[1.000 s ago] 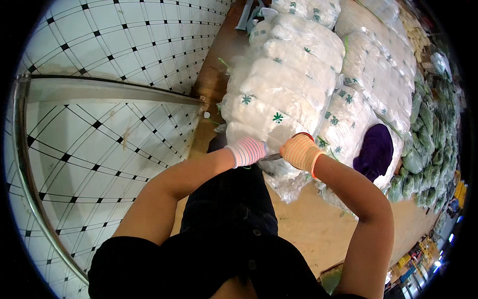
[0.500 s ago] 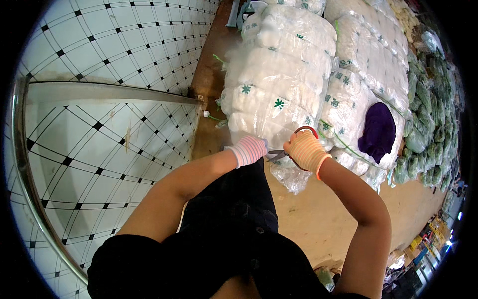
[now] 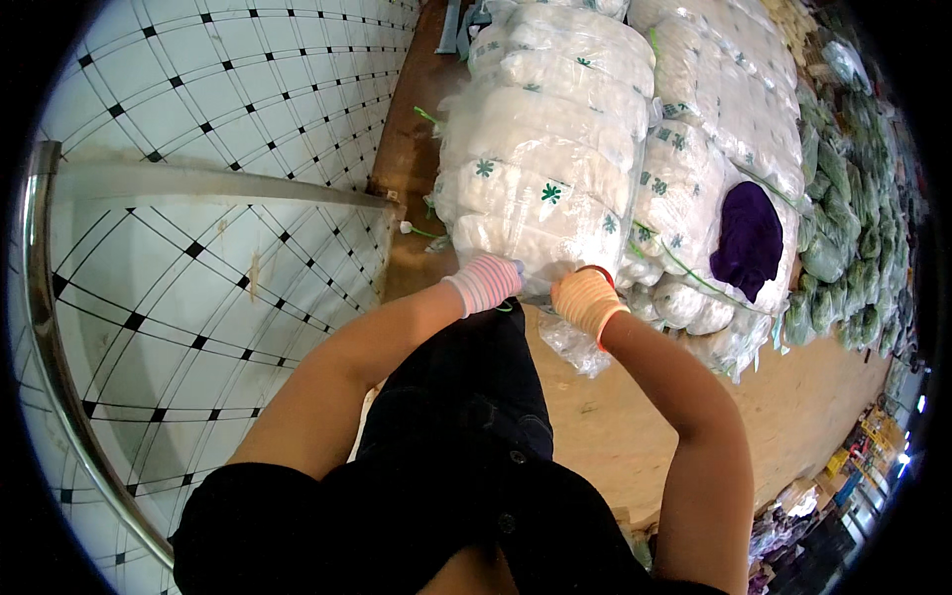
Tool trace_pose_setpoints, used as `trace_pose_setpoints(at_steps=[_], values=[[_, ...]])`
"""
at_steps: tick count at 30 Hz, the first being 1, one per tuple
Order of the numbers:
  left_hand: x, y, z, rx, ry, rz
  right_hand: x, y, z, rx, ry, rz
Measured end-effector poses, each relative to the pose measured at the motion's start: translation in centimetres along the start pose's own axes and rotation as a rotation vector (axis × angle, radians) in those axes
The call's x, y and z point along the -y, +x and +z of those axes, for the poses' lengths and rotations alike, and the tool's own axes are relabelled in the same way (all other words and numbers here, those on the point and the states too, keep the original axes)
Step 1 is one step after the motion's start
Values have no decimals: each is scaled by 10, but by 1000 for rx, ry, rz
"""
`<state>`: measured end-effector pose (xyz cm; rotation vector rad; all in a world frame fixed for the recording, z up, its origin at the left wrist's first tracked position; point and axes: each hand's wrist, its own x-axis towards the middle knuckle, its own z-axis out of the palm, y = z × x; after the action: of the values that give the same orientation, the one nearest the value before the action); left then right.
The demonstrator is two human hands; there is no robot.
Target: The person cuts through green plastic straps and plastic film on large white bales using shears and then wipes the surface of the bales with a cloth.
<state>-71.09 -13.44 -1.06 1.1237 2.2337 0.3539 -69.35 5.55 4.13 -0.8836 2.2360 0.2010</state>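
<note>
Left hand (image 3: pixel 488 285), gloved in pink stripes, is closed on the near end of a large clear bag (image 3: pixel 540 223) with white contents, in the upper middle of the view. Just beside it, the right hand (image 3: pixel 587 299), gloved in orange stripes, grips scissors (image 3: pixel 601 271) whose red handle shows past the knuckles. Loose clear plastic (image 3: pixel 575 347) hangs below, and a dark purple cloth (image 3: pixel 749 243) lies on the neighbouring bag (image 3: pixel 684 169) to the right

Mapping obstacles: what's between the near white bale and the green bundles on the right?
Head view: between the near white bale and those green bundles stands another plastic-wrapped white stack, a purple cloth lying on it.
</note>
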Motion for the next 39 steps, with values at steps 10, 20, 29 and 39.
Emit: trace_pose_setpoints(at_steps=[10,20,29,39], values=[[13,-8,3,-45,65,93,56,-60,19,-62,343,531],[3,-2,-4,-119,-18,78,47,-38,30,-182,251,474],[-5,-3,-14,-148,-122,30,41,-35,26,-223,190,398],[-3,1,-20,16,110,21,18,-23,11,-188,50,184]])
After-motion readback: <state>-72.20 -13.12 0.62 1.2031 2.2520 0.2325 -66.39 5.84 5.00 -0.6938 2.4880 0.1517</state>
